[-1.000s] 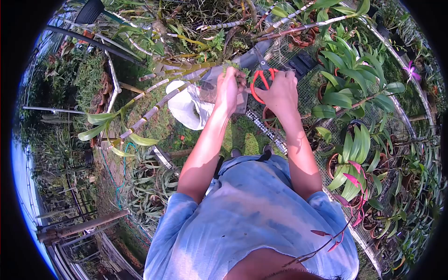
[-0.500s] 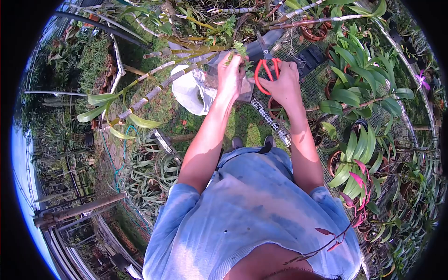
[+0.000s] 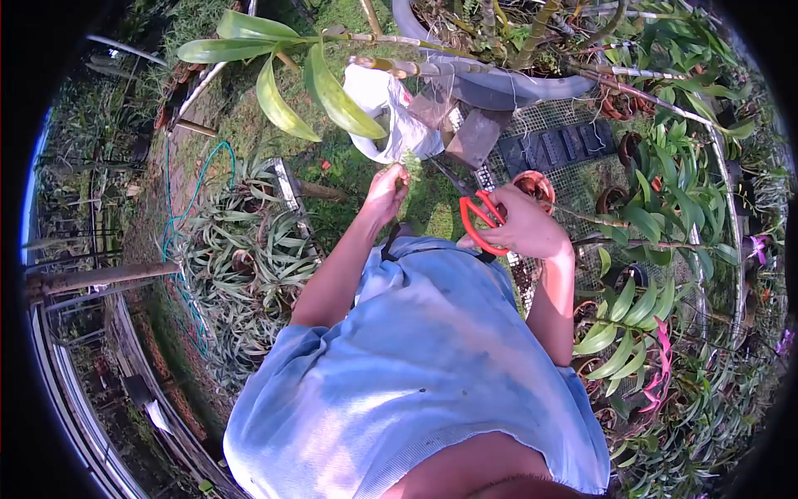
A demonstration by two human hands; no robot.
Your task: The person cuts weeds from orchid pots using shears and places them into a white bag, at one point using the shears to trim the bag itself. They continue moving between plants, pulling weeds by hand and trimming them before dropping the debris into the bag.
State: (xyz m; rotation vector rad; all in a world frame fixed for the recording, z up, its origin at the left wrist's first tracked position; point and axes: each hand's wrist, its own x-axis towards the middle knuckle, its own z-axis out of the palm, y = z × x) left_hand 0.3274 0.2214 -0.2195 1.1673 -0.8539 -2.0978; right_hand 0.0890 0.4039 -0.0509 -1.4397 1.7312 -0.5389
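Observation:
My left hand (image 3: 386, 191) is closed, pinching a small green fern sprig (image 3: 412, 163) that sticks up past the fingertips. Just beyond it hangs a white plastic bag (image 3: 416, 137), with its side close to the sprig. My right hand (image 3: 532, 226) grips a pair of scissors (image 3: 472, 218) by their red handles. The dark blades point up and left, toward the bag; whether they are parted is hard to make out. A brown clay pot (image 3: 534, 190) shows just behind my right hand.
A grey-rimmed planter (image 3: 532, 88) with long orchid canes stands ahead. Leafy cane (image 3: 341, 96) reaches across at upper left. A black tray (image 3: 555, 146) lies on wire mesh. Potted orchids (image 3: 644, 303) crowd the right, spiky plants (image 3: 249, 262) the left.
Both hands have come back from the planter toward my body, the left with the fern sprig, the right with the scissors. The view has shifted, bringing the bag and tray more into sight.

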